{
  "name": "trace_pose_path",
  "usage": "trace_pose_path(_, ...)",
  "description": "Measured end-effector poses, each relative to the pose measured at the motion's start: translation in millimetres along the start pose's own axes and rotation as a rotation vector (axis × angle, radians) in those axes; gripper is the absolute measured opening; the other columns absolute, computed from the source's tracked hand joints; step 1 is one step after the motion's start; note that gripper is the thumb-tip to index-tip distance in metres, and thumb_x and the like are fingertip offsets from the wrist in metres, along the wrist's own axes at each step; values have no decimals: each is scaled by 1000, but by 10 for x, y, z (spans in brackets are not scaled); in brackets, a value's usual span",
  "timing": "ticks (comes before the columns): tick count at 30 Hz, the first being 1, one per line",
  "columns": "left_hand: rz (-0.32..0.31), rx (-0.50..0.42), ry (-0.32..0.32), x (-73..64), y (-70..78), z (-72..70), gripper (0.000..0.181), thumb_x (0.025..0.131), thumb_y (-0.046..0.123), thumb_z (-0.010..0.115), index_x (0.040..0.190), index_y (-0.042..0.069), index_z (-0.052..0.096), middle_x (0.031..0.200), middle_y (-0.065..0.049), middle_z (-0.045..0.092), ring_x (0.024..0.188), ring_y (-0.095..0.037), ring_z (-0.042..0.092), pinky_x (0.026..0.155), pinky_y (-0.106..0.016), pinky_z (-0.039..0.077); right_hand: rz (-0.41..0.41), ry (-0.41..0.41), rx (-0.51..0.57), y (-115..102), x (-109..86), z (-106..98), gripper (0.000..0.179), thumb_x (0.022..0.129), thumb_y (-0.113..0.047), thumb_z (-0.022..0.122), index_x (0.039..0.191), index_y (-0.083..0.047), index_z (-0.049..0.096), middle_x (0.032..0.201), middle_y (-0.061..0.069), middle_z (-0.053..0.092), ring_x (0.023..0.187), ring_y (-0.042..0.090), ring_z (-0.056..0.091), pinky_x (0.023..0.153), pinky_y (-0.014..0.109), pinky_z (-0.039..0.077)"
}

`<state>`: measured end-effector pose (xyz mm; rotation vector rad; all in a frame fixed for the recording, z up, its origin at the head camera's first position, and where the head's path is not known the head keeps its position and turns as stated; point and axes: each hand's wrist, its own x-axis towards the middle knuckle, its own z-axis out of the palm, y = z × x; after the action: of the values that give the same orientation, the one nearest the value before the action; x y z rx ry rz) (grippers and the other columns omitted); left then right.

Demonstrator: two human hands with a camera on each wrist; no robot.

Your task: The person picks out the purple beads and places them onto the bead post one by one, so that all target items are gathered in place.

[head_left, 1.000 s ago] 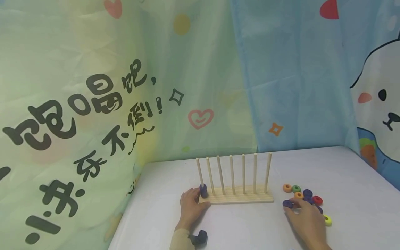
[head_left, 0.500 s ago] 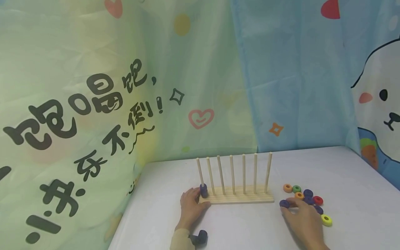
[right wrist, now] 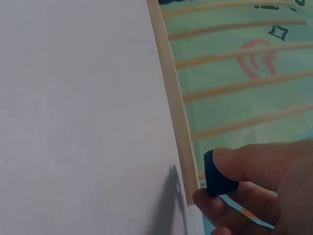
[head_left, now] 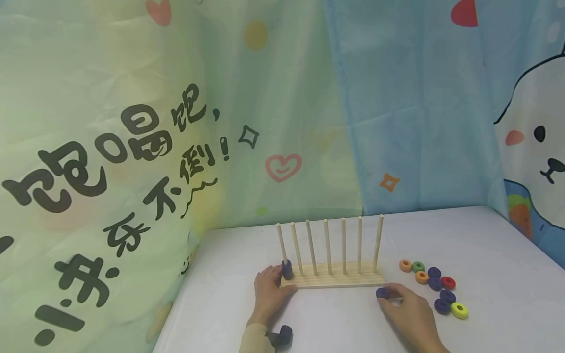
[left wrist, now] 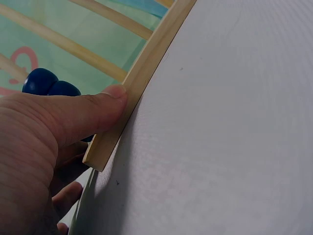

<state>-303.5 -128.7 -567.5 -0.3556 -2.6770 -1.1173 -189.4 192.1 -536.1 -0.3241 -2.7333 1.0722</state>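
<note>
A wooden peg rack [head_left: 335,281] with several upright pegs stands on the white table. Dark blue beads [head_left: 287,270] are stacked low on its leftmost peg. My left hand [head_left: 268,290] grips the rack's left end, its thumb [left wrist: 105,105] pressed along the front edge of the base and its fingers partly hidden behind. Off the rack's right front corner, my right hand [head_left: 410,309] pinches a dark blue bead [right wrist: 217,174] between thumb and fingers. Seen from the right wrist, this bead overlaps the right end of the base.
Loose ring beads lie on the right of the table: two orange ones [head_left: 405,265], a green one [head_left: 418,266], a red one [head_left: 448,283], a yellow one [head_left: 459,310] and several dark blue ones [head_left: 442,306]. A printed curtain [head_left: 282,122] hangs behind the table.
My right hand has moved left, away from the loose beads and toward the rack, carrying the pinched blue bead. The left hand keeps its place on the rack.
</note>
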Motion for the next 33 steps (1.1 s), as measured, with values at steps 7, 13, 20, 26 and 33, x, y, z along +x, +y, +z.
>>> trace_pose_path(7,-1,3,0,-3,-7,6,61,72,34,82,125,10,64,127,-11,65,131,-38,46,115,-64,15,-26,-24,23,-85,-33,116,41,80,-25,76,117,-9,67,104,10,72,77,16,59,67,33,46)
trace_pose_path(13,-8,3,-2,-3,0,4,61,72,35,83,125,10,64,127,-11,65,131,-38,45,115,-64,15,-28,-26,53,-113,-49,199,39,80,-22,77,116,-10,67,100,5,72,66,11,49,59,26,40)
trace_pose_path(20,-17,10,-3,-15,12,0,61,72,34,83,125,10,64,127,-11,65,131,-38,45,115,-64,15,-65,-6,82,-144,-86,254,36,79,-22,79,112,-12,69,100,3,72,61,9,44,55,24,36)
trace_pose_path(26,-15,5,6,-16,6,3,60,72,34,83,124,11,65,127,-10,65,131,-38,45,115,-63,15,-27,-21,98,-187,-85,282,37,80,-22,77,115,-11,69,99,2,71,61,10,45,55,24,36)
trace_pose_path(33,-10,-1,3,1,2,-1,60,72,35,83,124,11,65,127,-10,65,131,-37,45,115,-63,14,-34,-22,132,-235,-96,318,36,80,-21,77,114,-11,69,92,-2,68,60,9,43,53,24,36)
